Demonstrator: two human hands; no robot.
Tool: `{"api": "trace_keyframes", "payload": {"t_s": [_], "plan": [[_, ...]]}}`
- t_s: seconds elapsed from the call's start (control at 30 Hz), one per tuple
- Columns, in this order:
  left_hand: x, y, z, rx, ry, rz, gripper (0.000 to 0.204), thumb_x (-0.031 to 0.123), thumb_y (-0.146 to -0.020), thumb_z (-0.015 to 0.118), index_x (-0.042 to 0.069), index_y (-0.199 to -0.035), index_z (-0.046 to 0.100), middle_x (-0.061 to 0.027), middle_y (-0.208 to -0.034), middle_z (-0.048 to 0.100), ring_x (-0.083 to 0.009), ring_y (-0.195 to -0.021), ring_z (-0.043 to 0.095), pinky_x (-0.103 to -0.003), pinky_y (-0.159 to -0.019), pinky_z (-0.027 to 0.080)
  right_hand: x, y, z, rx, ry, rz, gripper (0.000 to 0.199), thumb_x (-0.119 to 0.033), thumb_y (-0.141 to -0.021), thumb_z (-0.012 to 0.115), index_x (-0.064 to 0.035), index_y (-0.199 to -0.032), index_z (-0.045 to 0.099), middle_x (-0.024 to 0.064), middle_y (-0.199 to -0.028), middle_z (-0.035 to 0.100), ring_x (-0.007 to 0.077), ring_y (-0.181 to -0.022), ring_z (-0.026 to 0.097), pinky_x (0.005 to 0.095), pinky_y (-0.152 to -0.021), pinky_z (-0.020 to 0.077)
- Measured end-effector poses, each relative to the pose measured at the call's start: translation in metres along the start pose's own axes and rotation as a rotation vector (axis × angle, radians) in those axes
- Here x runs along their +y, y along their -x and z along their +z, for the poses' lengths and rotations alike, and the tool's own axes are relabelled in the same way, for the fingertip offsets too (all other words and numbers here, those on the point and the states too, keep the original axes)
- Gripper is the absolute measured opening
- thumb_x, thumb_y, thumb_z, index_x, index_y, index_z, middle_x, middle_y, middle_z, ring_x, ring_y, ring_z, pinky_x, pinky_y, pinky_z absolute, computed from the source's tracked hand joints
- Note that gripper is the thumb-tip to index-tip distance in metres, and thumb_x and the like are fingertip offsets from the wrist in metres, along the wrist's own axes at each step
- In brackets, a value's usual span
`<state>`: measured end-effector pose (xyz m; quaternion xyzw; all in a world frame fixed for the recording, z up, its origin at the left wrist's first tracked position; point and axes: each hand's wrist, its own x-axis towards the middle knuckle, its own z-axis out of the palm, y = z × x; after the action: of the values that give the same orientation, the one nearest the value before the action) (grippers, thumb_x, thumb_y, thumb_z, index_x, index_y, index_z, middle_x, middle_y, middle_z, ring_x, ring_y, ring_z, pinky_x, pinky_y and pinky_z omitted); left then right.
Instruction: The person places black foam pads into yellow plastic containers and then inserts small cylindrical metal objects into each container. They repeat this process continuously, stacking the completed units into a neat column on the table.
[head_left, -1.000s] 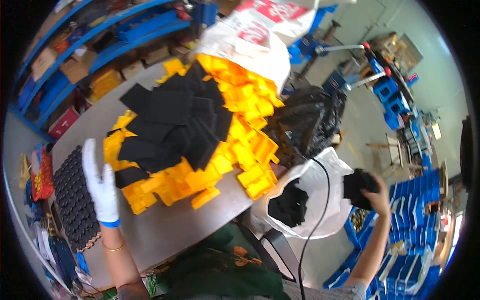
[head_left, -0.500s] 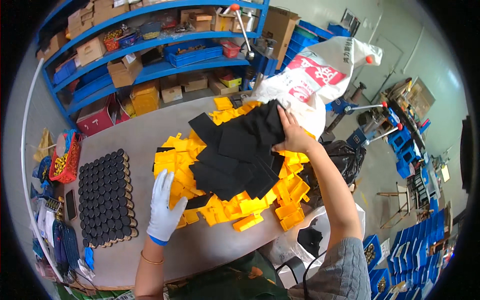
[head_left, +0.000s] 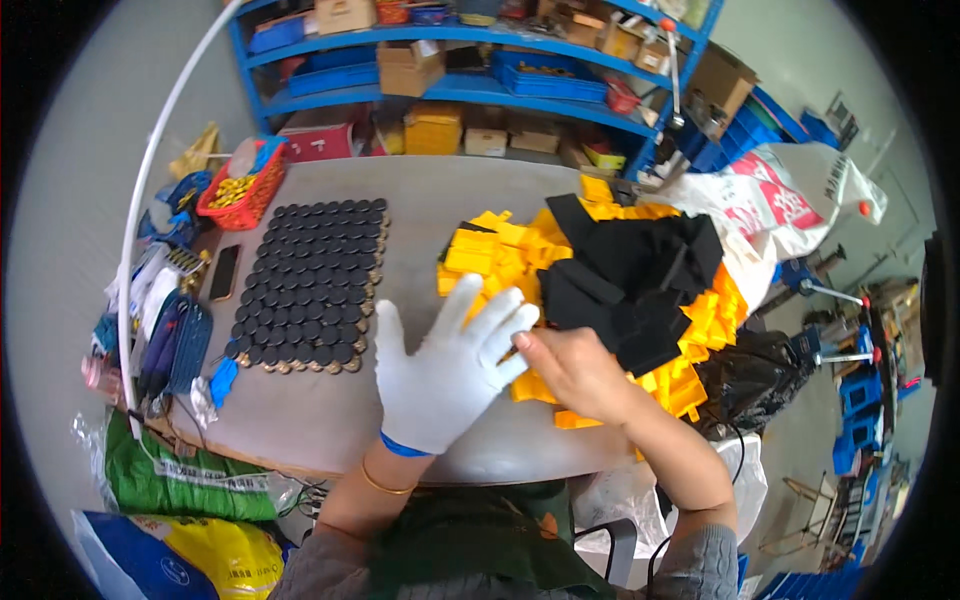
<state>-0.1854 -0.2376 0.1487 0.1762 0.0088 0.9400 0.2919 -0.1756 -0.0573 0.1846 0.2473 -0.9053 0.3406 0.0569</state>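
Yellow pile point(head_left: 500, 255) lies just far-right of both hands; gloved left hand point(head_left: 445, 365) splayed empty, bare right hand point(head_left: 570, 370) nearer, curled, contents unclear.

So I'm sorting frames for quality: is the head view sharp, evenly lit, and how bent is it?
Head view: soft, even light, no strong glare; the white-gloved left hand and bare right hand are fairly sharp; fisheye bends the blue shelving and the white pipe toward the rim; the corners are black.
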Motion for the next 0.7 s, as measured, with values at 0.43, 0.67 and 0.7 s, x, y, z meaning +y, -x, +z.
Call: {"api": "trace_keyframes", "payload": {"t_s": [0.43, 0.67, 0.7], "plan": [[0.057, 0.068, 0.004, -0.023, -0.160, 0.145, 0.081, 0.071, -0.085, 0.019, 0.017, -0.144, 0.025, -0.0127, -0.150, 0.018, -0.0321, -0.139, 0.010, -0.050, -0.111, -0.004, -0.020, -0.068, 0.082, 0.142, -0.494, 0.112, 0.042, -0.029, -0.098, 0.042, 0.0016, -0.072, 0.056, 0.0033, -0.054, 0.048, 0.0094, -0.052, 0.047, 0.0254, -0.052, 0.0409], [0.058, 0.086, -0.016, 0.055, 0.010, 0.023, 0.066, 0.054, -0.093, 0.021, 0.014, -0.145, 0.022, -0.0062, -0.150, 0.019, -0.0273, -0.139, 0.011, -0.043, -0.112, 0.007, -0.030, -0.068, 0.096, 0.095, -0.322, -0.024, 0.036, -0.029, -0.096, 0.045, -0.0005, -0.088, 0.065, 0.0039, -0.066, 0.060, 0.0103, -0.058, 0.051, 0.0267, -0.055, 0.0425], [0.054, 0.086, -0.028, 0.081, 0.295, -0.034, 0.063, 0.049, -0.093, 0.022, 0.013, -0.145, 0.022, -0.0060, -0.150, 0.018, -0.0263, -0.139, 0.012, -0.042, -0.112, 0.009, -0.021, -0.068, 0.091, 0.187, -0.397, 0.129, 0.037, -0.030, -0.097, 0.043, -0.0005, -0.088, 0.065, 0.0033, -0.068, 0.060, 0.0107, -0.059, 0.052, 0.0265, -0.056, 0.0427]]}}
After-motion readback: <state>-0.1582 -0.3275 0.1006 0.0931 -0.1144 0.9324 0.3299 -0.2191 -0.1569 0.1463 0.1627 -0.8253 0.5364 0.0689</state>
